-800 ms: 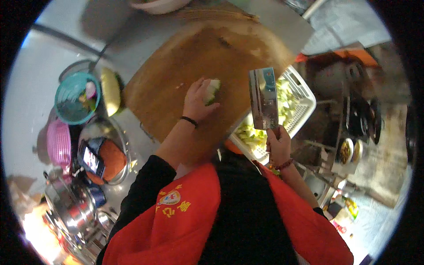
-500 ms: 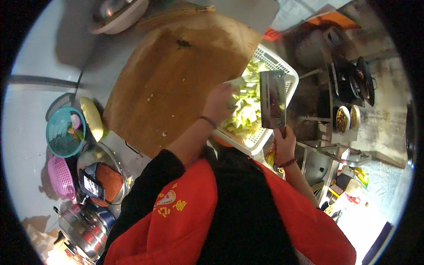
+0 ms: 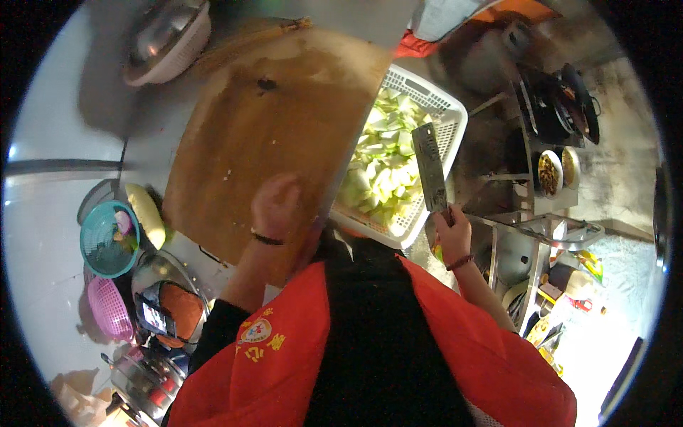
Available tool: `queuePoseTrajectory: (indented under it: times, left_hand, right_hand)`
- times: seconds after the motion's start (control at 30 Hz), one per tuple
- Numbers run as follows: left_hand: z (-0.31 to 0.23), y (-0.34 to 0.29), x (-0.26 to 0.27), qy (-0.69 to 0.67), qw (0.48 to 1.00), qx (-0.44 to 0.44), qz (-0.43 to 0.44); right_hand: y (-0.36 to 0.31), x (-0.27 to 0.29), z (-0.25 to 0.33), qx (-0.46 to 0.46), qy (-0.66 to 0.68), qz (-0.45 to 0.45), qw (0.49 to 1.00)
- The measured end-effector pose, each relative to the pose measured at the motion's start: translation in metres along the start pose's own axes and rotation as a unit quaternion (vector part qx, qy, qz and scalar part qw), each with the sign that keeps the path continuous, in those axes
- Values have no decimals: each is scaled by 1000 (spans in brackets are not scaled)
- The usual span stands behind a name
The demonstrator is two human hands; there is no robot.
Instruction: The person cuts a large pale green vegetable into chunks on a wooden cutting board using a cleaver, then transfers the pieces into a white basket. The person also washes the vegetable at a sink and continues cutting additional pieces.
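Left hand: resting empty on cutting board, fingers curled loosely.
Right hand: gripping cleaver over basket.
Risk: blade possibly nicking basket rim.

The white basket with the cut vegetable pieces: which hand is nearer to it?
Right. The right hand, gripping a cleaver, is at the white basket's near corner; the left hand rests on the cutting board beside it.
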State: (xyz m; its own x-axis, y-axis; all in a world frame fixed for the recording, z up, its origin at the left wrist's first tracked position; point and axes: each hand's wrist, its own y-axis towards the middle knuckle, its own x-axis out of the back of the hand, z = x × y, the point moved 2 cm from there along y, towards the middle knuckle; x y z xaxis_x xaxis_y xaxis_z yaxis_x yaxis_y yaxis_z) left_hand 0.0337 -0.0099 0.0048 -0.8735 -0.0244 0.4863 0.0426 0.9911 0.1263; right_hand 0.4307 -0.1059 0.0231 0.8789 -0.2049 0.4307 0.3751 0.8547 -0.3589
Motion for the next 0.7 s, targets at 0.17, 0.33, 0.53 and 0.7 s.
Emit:
queuePoseTrajectory:
  times: [0.17,0.33,0.53,0.7]
  left_hand:
    - [60,-32,140,48,961,91,-256]
    - [80,-55,239,397,834,116,-364]
    - [132,-44,312,402,791,368,-277]
    - [189,-25,353,195,833,465,-228]
  right_hand:
    - [5,-28,41,166,-133,29,977]
    - [18,-75,85,242,-148,125,951]
    - [9,-110,103,271,-180,197,925]
    - [0,-125,107,219,-186,237,928]
